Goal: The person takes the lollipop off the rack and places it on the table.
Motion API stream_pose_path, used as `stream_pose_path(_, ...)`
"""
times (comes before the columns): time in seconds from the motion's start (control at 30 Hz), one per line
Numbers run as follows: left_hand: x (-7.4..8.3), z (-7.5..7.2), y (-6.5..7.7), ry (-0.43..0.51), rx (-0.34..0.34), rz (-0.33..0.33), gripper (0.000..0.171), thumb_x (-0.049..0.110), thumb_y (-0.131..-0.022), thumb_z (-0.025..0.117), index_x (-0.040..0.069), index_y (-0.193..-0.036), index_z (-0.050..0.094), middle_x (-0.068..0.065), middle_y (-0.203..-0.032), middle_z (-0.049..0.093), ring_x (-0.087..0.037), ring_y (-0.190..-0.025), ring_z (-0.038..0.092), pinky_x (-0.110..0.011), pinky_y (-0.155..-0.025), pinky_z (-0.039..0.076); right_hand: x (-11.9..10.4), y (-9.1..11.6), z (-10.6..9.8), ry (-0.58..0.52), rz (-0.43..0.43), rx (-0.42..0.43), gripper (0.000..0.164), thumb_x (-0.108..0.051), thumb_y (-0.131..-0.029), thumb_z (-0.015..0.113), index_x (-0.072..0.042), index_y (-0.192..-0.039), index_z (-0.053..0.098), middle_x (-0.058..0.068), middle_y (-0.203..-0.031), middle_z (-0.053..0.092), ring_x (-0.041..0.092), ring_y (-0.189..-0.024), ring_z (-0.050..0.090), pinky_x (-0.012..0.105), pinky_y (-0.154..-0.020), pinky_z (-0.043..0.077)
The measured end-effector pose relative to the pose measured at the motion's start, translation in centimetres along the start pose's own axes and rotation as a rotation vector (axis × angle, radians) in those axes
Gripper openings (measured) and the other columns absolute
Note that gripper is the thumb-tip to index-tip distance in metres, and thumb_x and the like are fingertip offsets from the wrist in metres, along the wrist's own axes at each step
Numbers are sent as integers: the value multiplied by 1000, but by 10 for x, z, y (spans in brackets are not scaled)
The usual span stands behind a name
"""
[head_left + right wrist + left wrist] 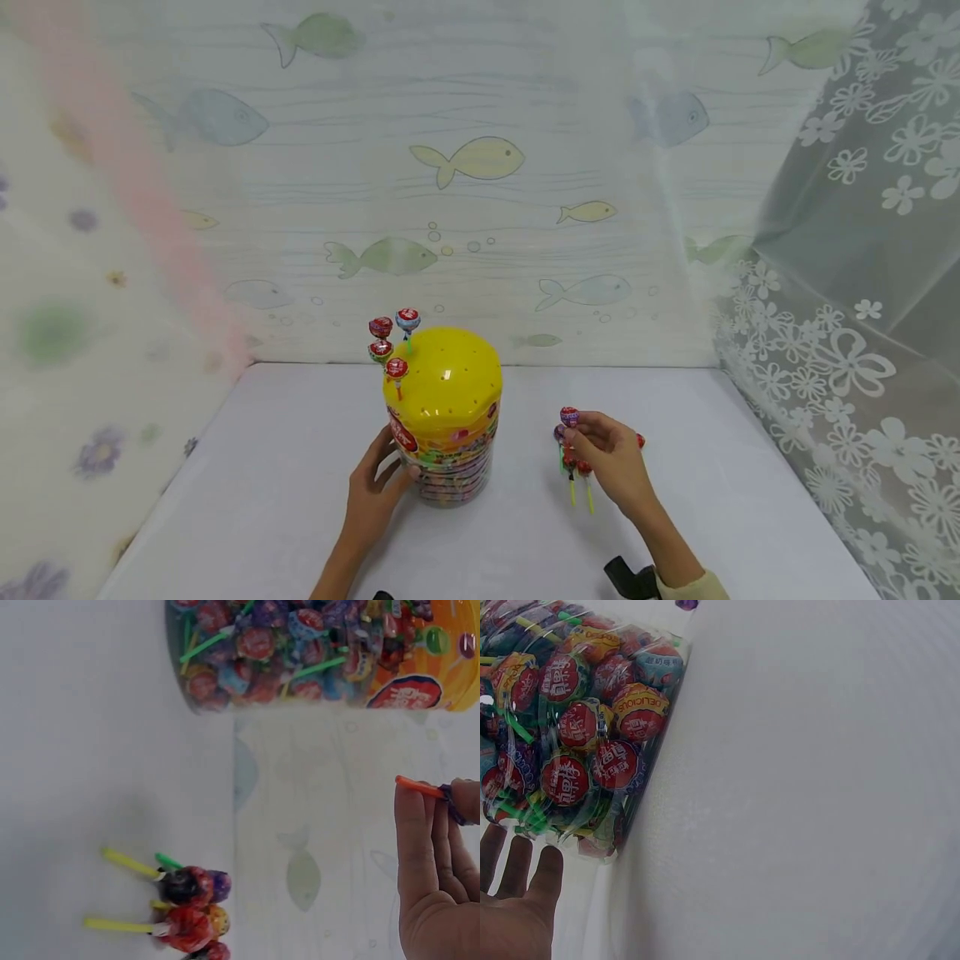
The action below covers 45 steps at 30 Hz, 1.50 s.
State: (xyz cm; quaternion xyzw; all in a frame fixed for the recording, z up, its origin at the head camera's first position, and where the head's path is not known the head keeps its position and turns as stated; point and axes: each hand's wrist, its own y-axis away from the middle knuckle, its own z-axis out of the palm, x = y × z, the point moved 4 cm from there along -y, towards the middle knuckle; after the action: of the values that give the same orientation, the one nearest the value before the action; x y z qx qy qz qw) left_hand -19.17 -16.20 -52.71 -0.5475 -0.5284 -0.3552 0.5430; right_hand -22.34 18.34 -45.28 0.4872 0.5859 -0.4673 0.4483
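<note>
A clear jar full of wrapped lollipops stands upright under a yellow lid dotted with small holes. Several lollipops stick up along the lid's left side. My left hand rests against the jar's lower left side, fingers spread and thumb toward the front; the left wrist view has its straight fingertips at the jar's edge. To the right of the jar, my right hand pinches a lollipop with a purple wrapper and an orange stick, raised over a small bunch of lollipops on the table.
The white table reaches back to a fish-print curtain. Sheer flowered cloth hangs along the right edge, and a patterned curtain hangs on the left. A black strap piece sits by the right wrist.
</note>
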Motion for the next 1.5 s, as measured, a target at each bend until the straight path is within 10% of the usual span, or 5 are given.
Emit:
stream_pose_path(0.93, 1, 0, -1, 27, -5, 0, 77, 12, -92, 76, 20, -158, 37, -2, -155, 46, -1, -130, 49, -33, -113, 45, 71, 15, -28, 172, 390, 114, 33, -8, -93, 72, 14, -116, 64, 13, -90, 73, 18, -77, 70, 33, -66, 65)
stream_pose_path(1.5, 1, 0, 0, 28, 0, -15, 77, 14, -92, 76, 20, -158, 38, -1, -154, 47, -1, -130, 49, -30, -112, 45, 80, 14, -43, 318, 392, 133, 27, -8, -89, 73, 13, -105, 67, 10, -80, 73, 16, -68, 70, 29, -59, 62)
